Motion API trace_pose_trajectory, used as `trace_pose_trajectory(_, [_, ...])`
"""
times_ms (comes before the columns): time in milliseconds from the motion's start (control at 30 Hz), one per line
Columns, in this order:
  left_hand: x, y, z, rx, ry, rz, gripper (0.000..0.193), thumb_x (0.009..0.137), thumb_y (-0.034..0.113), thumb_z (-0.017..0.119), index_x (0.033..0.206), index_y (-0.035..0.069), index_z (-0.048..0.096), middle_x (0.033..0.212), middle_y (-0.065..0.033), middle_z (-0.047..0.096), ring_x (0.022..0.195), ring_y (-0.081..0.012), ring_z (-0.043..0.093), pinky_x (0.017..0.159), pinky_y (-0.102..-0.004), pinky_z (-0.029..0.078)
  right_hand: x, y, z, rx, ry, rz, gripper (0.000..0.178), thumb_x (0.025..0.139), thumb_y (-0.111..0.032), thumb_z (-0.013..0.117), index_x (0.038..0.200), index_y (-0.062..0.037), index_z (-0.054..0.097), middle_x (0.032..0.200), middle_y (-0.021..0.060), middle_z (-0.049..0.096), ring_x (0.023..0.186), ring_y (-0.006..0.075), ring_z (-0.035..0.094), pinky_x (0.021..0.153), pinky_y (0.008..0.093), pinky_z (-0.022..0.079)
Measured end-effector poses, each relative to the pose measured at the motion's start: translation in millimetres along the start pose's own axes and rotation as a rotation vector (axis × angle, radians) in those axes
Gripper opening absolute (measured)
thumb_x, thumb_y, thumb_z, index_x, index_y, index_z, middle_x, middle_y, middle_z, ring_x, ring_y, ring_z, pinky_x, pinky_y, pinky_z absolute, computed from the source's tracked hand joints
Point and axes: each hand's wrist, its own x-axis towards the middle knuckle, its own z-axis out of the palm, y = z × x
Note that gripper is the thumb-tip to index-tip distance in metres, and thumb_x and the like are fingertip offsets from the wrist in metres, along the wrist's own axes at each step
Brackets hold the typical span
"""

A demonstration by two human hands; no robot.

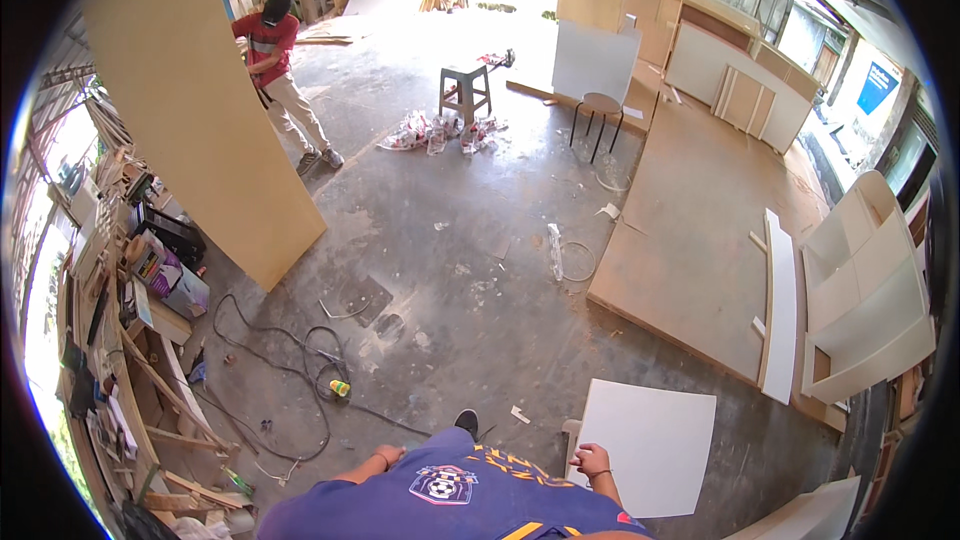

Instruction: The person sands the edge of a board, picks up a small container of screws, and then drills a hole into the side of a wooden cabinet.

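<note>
My right hand (591, 460) shows at the bottom, right of my body, with its fingers loosely curled and nothing visible in them. In the picture it overlaps the left edge of a white panel (652, 435); I cannot tell if they touch. On the other side, my left hand (388, 454) is small and partly hidden by my blue shirt, its fingers not clear. Below my body one dark shoe (467, 422) is on the concrete floor. A black cable (325, 410) lies coiled near my left side, with a yellow-green container (340, 388) beside it.
A tall board (200, 110) stands at left, a person in red (270, 45) behind it. Scrap wood (165, 420) lines the left wall. Ahead are a stool (465, 90), plastic wrap (435, 130) and a round-seated stool (600, 105). A low platform (700, 250) and white cabinet parts (865, 280) occupy the right.
</note>
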Motion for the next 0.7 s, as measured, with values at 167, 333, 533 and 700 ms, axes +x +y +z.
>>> trace_pose_trajectory(167, [61, 86, -100, -0.264, 0.264, 0.103, 0.054, 0.080, 0.049, 0.059, 0.096, -0.003, 0.067, 0.103, -0.0213, 0.065, 0.100, -0.0344, 0.060, 0.084, -0.0394, 0.047, 36, -51, 33, -0.105, -0.085, 0.062, 0.022, 0.078, -0.001, 0.060, 0.100, 0.0039, 0.060, 0.079, 0.0138, 0.066, 0.065, 0.0225, 0.067, 0.054, 0.0323, 0.053])
trace_pose_trajectory(333, [46, 289, -171, -0.309, 0.174, 0.423, 0.048, 0.083, 0.044, 0.059, 0.097, -0.001, 0.066, 0.099, -0.0203, 0.065, 0.096, -0.0292, 0.062, 0.085, -0.0365, 0.047, 76, -98, 20, -0.254, -0.045, 0.153, 0.016, 0.076, -0.005, 0.059, 0.091, -0.0045, 0.065, 0.078, 0.0096, 0.068, 0.068, 0.0207, 0.067, 0.062, 0.0341, 0.053])
trace_pose_trajectory(533, [124, 418, -209, -0.284, 0.151, 0.512, 0.047, 0.084, 0.040, 0.061, 0.104, -0.003, 0.063, 0.097, -0.0132, 0.065, 0.085, -0.0202, 0.063, 0.078, -0.0322, 0.049, 221, -114, -22, -0.487, -0.074, 0.265, 0.011, 0.074, -0.012, 0.059, 0.080, -0.0135, 0.068, 0.076, 0.0040, 0.068, 0.069, 0.0174, 0.067, 0.068, 0.0333, 0.052])
trace_pose_trajectory(700, [167, 422, -257, -0.385, 0.087, 0.163, 0.040, 0.082, 0.039, 0.062, 0.093, 0.001, 0.067, 0.081, -0.0113, 0.066, 0.071, -0.0196, 0.062, 0.064, -0.0322, 0.049, 344, -218, -72, -1.349, -0.318, -0.127, 0.013, 0.072, -0.018, 0.059, 0.072, -0.0210, 0.071, 0.074, -0.0007, 0.069, 0.070, 0.0147, 0.067, 0.072, 0.0327, 0.051])
